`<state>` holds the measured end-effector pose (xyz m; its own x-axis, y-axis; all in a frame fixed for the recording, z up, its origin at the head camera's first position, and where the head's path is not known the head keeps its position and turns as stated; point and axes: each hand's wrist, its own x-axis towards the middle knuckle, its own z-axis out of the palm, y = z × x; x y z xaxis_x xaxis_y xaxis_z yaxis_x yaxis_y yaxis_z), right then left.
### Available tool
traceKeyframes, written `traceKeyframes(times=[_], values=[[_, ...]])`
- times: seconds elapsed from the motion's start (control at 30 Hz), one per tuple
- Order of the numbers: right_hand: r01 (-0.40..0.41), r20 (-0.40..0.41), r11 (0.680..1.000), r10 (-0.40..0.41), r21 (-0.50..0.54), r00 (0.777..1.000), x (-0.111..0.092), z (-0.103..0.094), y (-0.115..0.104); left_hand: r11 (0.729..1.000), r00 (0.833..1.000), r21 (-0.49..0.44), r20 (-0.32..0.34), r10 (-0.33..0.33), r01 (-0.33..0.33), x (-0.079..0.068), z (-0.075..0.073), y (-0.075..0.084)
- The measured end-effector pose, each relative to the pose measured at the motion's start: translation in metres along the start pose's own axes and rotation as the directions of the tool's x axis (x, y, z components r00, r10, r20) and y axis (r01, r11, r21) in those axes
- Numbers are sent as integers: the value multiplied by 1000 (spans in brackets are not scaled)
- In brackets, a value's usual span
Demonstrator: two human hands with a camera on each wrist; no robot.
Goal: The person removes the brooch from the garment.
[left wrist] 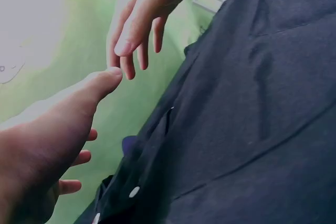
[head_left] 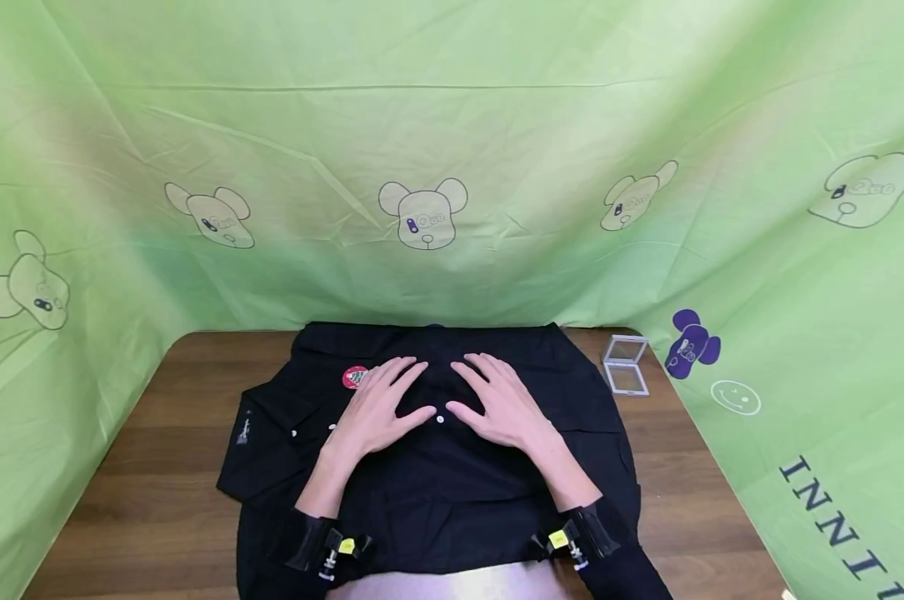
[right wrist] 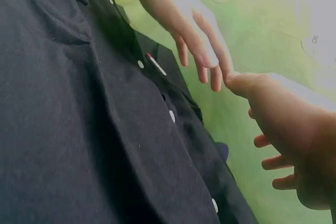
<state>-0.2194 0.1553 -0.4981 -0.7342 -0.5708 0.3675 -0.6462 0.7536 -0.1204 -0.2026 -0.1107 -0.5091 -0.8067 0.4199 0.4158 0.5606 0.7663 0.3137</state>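
Observation:
A black shirt (head_left: 437, 500) with white buttons is spread across the table, a folded sleeve with a small white print lying at its left. Over its middle is my left hand (head_left: 380, 408), fingers extended and thumb pointing inward. Facing it, my right hand (head_left: 500, 404) has its fingers spread the same way. Nothing is between the fingers of either hand. In the left wrist view, the shirt cloth (left wrist: 252, 103) lies below the hands. Both hands show above the buttoned edge (right wrist: 171, 116) in the right wrist view. A round red patch (head_left: 354, 377) sits beside the left fingers.
A small open square case (head_left: 626, 367) with a clear pane stands at the table's back right. Wood tabletop (head_left: 159, 467) shows on both sides of the shirt. A green curtain (head_left: 437, 125) printed with bear heads encloses the back and sides.

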Motion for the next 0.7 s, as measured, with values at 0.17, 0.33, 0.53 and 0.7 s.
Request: traceKeyframes(times=[0.17, 0.33, 0.53, 0.7], values=[[14, 8, 1000, -14, 8, 1000, 8, 2, -5, 1000, 1000, -5, -24, -20, 20, -2, -7, -8], [46, 1, 999, -46, 10, 999, 16, 6, -12, 999, 998, 0, -30, -52, 52, -7, -16, -20], [77, 15, 997, -77, 17, 997, 26, 13, -20, 995, 995, 1, -33, -97, 97, -15, -26, -35], [88, 25, 996, -89, 22, 996, 34, 18, -26, 992, 991, -15, -47, -126, 125, -21, -33, -46]])
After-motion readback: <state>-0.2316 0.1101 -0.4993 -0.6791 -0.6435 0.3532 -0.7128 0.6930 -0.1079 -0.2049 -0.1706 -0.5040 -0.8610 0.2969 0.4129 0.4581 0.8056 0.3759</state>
